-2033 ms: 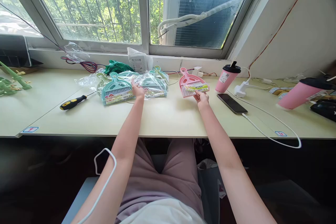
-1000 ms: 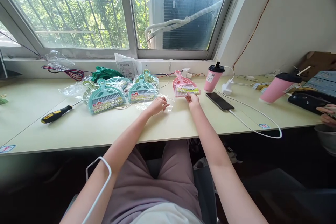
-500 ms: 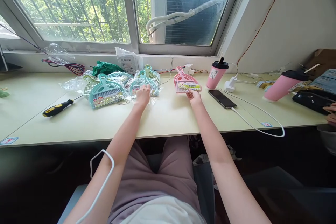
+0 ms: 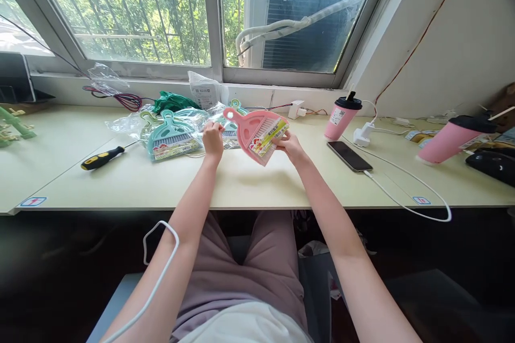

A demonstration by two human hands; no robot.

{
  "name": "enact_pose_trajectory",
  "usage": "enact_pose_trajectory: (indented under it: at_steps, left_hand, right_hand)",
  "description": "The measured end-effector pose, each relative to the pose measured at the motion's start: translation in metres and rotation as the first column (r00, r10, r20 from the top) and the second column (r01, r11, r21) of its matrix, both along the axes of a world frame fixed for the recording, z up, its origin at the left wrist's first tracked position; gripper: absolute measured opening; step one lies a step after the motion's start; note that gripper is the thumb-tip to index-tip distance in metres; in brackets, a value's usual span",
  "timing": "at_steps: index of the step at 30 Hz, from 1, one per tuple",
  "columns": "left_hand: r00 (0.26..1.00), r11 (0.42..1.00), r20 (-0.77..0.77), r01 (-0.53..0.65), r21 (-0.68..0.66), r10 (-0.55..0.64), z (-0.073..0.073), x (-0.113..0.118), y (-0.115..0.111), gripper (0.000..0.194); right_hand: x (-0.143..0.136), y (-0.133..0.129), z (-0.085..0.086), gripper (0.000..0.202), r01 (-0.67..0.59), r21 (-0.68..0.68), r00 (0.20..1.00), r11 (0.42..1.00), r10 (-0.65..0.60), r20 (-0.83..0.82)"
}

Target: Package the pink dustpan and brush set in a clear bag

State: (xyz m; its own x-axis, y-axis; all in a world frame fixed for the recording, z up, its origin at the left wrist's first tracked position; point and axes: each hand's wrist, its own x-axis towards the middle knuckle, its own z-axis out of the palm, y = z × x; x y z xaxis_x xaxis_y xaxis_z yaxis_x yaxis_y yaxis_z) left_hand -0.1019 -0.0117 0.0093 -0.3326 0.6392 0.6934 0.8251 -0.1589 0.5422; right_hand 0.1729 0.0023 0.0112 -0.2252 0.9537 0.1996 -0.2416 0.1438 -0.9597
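Near edge: person's lap under the desk (image 4: pixel 120 182), both forearms reaching fwd. R hand (image 4: pixel 290 146) is closed on the pink mini dustpan set (image 4: pixel 257 129) at its label/bristle end, fingers curled around the edge, set lifted clear of the desk and tilted, handle pointing up-left. L hand (image 4: pixel 212 138) sits just left of the handle, fingers bent; can't tell if they grip anything. Phone (image 4: pixel 348 155) w/ white cable lies right of R fingers. Screwdriver (image 4: pixel 102 157) well left of L fingers. Beyond L fingertips: teal dustpan sets in clear bags (image 4: pixel 174 136). Farther right, pink cup (image 4: pixel 341 116) near the window wall.
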Motion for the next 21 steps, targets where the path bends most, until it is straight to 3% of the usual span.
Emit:
enact_pose_trajectory:
  at_steps: [5,7,9,13,21]
  left_hand:
    - [0.951,0.990,0.306,-0.076,0.118,0.037,-0.005,-0.013,0.011,0.012]
    - [0.932,0.985,0.358,-0.105,0.140,0.049,-0.006,-0.014,0.012,0.013]
    - [0.952,0.981,0.304,-0.077,0.179,0.020,-0.005,-0.009,0.010,0.013]
    - [0.991,0.969,0.067,0.099,0.228,-0.117,-0.003,0.013,0.003,0.013]
    - [0.910,0.919,-0.277,0.361,0.157,-0.309,-0.003,0.039,-0.003,0.011]
  right_hand:
    - [-0.006,-0.005,-0.003,0.051,-0.008,-0.039,0.992,0.999,0.013,0.123]
    - [-0.009,-0.004,-0.006,0.052,0.008,-0.045,0.993,0.999,-0.002,0.121]
    - [-0.012,-0.001,-0.011,0.051,0.018,-0.045,0.994,0.999,-0.013,0.106]
    - [-0.018,0.001,-0.018,0.052,0.035,-0.025,0.997,0.999,-0.034,0.069]
    - [-0.021,-0.010,-0.010,0.055,-0.102,0.004,0.984,0.995,0.100,0.147]
